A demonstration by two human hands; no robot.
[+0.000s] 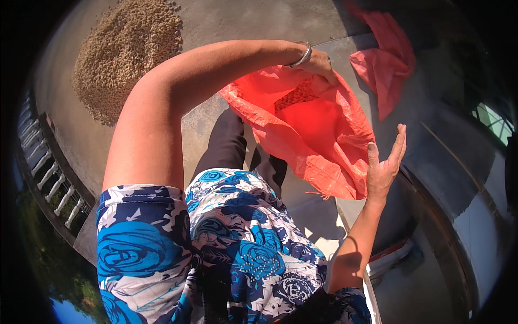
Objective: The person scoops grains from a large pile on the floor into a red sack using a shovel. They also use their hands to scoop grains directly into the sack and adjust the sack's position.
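A red woven plastic sack (307, 121) stands with its mouth wide apart before my legs, and many small pieces (297, 95), tinted red by the light through the weave, lie inside it. My left hand (321, 67), with a metal bangle at the wrist, reaches across and holds the far rim of the sack; its fingertips are partly hidden by the fold. Close beside the right edge of the sack, my right hand (383, 170) is raised with thumb and fingers apart and nothing in it.
A large heap of what look like unshelled peanuts (129, 56) lies on the concrete floor (243, 20) at the upper left. Another red sack (384, 69) lies crumpled at the upper right. A white balustrade (52, 174) runs along the left.
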